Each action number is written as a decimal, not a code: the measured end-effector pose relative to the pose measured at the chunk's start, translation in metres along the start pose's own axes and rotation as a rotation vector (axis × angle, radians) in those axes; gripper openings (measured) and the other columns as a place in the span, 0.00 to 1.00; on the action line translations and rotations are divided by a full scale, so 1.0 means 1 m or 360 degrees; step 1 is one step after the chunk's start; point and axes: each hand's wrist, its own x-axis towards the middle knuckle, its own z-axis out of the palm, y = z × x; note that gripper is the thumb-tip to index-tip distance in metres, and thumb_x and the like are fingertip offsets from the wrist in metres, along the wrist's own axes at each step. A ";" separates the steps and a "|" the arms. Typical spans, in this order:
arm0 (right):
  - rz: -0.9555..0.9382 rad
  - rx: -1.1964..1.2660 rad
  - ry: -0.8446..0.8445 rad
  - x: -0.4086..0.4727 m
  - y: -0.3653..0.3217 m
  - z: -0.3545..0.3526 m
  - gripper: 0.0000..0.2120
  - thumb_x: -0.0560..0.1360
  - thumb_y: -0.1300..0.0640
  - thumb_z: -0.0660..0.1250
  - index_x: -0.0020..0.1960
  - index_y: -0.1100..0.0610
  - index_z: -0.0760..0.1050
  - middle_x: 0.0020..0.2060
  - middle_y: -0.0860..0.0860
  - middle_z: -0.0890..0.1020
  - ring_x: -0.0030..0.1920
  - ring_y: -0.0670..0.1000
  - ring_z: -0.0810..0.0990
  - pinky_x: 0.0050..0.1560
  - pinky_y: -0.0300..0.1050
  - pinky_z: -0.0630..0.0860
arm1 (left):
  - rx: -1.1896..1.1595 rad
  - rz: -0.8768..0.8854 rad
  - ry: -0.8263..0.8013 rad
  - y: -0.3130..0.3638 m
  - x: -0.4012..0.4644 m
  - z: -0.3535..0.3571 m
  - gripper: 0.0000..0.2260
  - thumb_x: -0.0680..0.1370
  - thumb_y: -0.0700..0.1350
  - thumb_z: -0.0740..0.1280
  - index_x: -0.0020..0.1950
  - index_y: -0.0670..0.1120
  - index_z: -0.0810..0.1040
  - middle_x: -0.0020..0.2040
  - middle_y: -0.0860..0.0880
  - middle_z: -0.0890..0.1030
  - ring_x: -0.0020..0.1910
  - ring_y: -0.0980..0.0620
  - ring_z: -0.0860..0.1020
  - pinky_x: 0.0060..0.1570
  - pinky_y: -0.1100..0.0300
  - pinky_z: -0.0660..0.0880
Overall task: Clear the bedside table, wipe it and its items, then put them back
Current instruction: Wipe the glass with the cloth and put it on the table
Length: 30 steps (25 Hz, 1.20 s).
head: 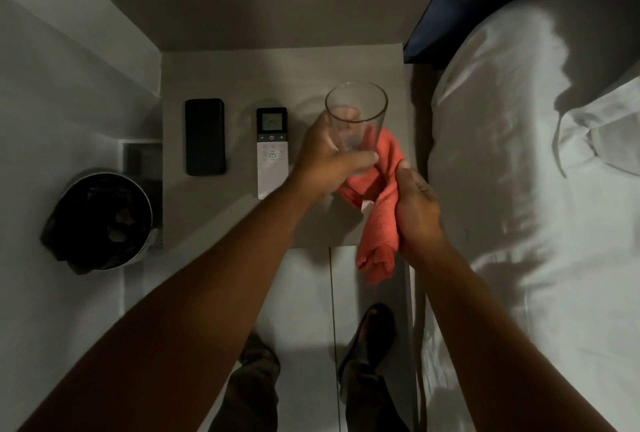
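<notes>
Hands are over the front part of the bedside table (214, 210): the right hand (417, 210) has its fingers closed around a red cloth (379, 224), and the left hand (329, 161) grips a clear glass (356, 120), held above the table with the cloth touching its lower side. Further back on the table, left of the glass, lie a white remote (272, 151) and then a black phone (205, 136).

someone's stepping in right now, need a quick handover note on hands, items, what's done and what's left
Left hand: gripping the clear glass, lifted above the bedside table.
Right hand: holding the red cloth, bunched against the lower part of the glass.
On the table: black phone at left, white remote beside it.
Done: the glass is off the table and at the cloth. Whether the phone, remote or table have been wiped cannot be told.
Left: finish the glass, set it back, confirm the rest is wiped.
</notes>
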 end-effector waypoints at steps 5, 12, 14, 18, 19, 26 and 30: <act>-0.0248 -0.0325 0.0102 0.012 0.011 -0.006 0.12 0.81 0.46 0.63 0.56 0.49 0.83 0.45 0.45 0.85 0.44 0.40 0.84 0.49 0.46 0.82 | 0.0462 0.0250 0.0229 -0.011 0.038 -0.019 0.31 0.61 0.37 0.79 0.61 0.43 0.74 0.54 0.54 0.78 0.55 0.53 0.80 0.50 0.73 0.74; -0.0491 -0.0649 0.0245 0.031 0.026 0.008 0.21 0.71 0.45 0.71 0.63 0.48 0.80 0.57 0.52 0.82 0.54 0.50 0.82 0.61 0.52 0.79 | 0.0458 0.0304 0.0334 -0.035 0.057 -0.022 0.31 0.59 0.38 0.79 0.59 0.46 0.73 0.56 0.51 0.80 0.57 0.50 0.82 0.55 0.54 0.79; -0.0516 -0.0743 0.0272 0.036 0.030 0.014 0.20 0.72 0.51 0.73 0.64 0.50 0.80 0.56 0.54 0.81 0.50 0.49 0.81 0.59 0.43 0.77 | 0.0464 0.0307 0.0364 -0.039 0.059 -0.022 0.31 0.58 0.39 0.78 0.59 0.47 0.73 0.56 0.49 0.81 0.56 0.50 0.82 0.55 0.53 0.80; -0.0436 -0.0867 0.0262 0.042 0.036 0.023 0.17 0.73 0.54 0.73 0.62 0.51 0.81 0.55 0.56 0.78 0.48 0.51 0.80 0.59 0.42 0.77 | 0.0529 0.0230 0.0398 -0.045 0.059 -0.020 0.30 0.63 0.39 0.75 0.63 0.44 0.72 0.58 0.49 0.79 0.56 0.51 0.79 0.53 0.64 0.79; -0.0455 -0.0845 0.0271 0.044 0.039 0.024 0.16 0.72 0.52 0.72 0.60 0.50 0.82 0.54 0.57 0.80 0.48 0.51 0.82 0.58 0.46 0.79 | 0.0535 0.0220 0.0433 -0.044 0.055 -0.020 0.31 0.64 0.38 0.74 0.65 0.43 0.71 0.59 0.50 0.78 0.56 0.52 0.78 0.51 0.71 0.76; 0.0105 -0.0576 0.0546 0.060 0.032 0.024 0.32 0.62 0.46 0.81 0.59 0.58 0.73 0.50 0.52 0.81 0.48 0.53 0.82 0.51 0.46 0.79 | 0.0340 -0.0269 0.0328 -0.079 -0.020 0.014 0.19 0.58 0.49 0.72 0.46 0.48 0.76 0.40 0.49 0.80 0.41 0.46 0.81 0.48 0.49 0.81; 0.0446 -0.0374 0.0183 0.051 0.016 0.026 0.28 0.63 0.51 0.81 0.59 0.59 0.79 0.47 0.53 0.84 0.46 0.55 0.84 0.47 0.46 0.80 | 0.0082 -0.0869 -0.0157 -0.067 -0.036 0.018 0.08 0.64 0.39 0.72 0.43 0.44 0.81 0.38 0.44 0.84 0.38 0.44 0.82 0.40 0.52 0.81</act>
